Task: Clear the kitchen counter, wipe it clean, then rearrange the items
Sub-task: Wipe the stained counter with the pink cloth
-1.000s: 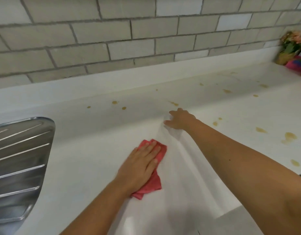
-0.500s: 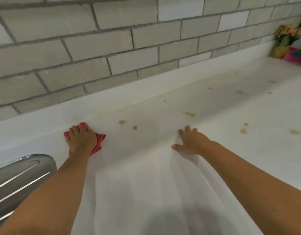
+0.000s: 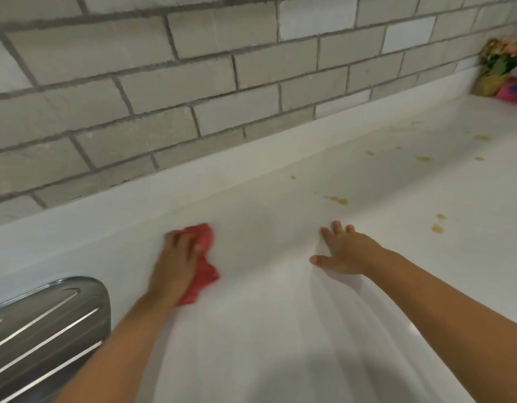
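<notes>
My left hand [image 3: 176,263] presses a crumpled red cloth [image 3: 203,267] flat on the white counter [image 3: 266,330], a little in front of the back ledge; the hand is motion-blurred. My right hand [image 3: 343,251] lies palm down with fingers spread on the counter to the right, holding nothing. Several yellow-brown stains [image 3: 337,200] dot the counter to the right of both hands, from the middle toward the far right corner.
A steel sink drainboard [image 3: 45,333] with ribs fills the lower left. A grey brick-tile wall [image 3: 193,82] rises behind the white ledge. A flower pot [image 3: 497,68] and a pink object [image 3: 514,90] stand in the far right corner.
My left hand swept the red cloth from the front to the back ledge at left, then rightward along the counter. The two spots near the middle are gone. My right hand stayed flat.
</notes>
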A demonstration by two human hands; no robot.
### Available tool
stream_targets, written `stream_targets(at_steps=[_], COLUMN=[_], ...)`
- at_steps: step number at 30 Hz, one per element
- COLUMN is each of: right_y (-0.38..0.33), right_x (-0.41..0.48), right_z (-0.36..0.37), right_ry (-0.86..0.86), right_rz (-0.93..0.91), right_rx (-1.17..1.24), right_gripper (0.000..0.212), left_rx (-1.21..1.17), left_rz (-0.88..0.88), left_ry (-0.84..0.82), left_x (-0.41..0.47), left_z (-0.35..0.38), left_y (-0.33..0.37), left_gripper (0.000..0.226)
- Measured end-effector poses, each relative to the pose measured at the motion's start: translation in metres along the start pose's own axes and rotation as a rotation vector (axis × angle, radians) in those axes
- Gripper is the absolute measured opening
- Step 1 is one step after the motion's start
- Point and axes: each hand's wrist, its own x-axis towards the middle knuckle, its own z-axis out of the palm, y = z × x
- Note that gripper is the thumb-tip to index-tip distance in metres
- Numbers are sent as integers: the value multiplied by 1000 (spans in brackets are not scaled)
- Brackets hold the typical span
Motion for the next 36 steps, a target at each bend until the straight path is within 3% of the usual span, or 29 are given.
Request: stream_targets(at_steps=[4, 9, 12, 17, 20, 22, 23, 26, 28, 31, 34, 36], right_y=[0, -2, 0, 6, 16, 29, 38, 62, 66, 67, 80, 93], right_x=[3, 5, 3, 5, -4, -13, -18, -28, -26, -19, -28, -42], right_z=[3, 9, 10, 1, -12, -23, -27, -27, -19, -7, 3, 9], right_ry=[-30, -21, -11, -55, -79, -56, -28, 20, 12, 33, 89, 212], right_rz=[28, 28, 24, -6, -79, -102, -85, 43, 72, 44, 33, 76], right_rx=[31, 17, 38, 54, 101, 213, 227, 116, 117, 117, 211, 316], right_gripper=[81, 81, 81, 82, 81, 83, 84, 76, 70, 73, 73, 71], left_rx=[41, 162, 94, -19, -54, 17, 57, 95, 134, 119, 159, 215], left_rz=[-443, -651, -510, 392, 584, 562, 451, -188, -416, -360, -71, 110], left_ry=[119, -59, -7, -127, -158, -178, -186, -22, 63, -58, -136, -190], left_x=[45, 105, 133, 101, 42, 32, 37, 68, 85, 106, 125, 126], left_z=[-12, 21, 60, 88, 57, 40, 31, 19, 27, 51, 86, 107], left_y=[-24, 53, 102, 145, 124, 75, 43, -8, 10, 71, 132, 180], left_gripper=[38, 81, 63, 50, 50, 75, 80, 54, 49, 54, 59, 64])
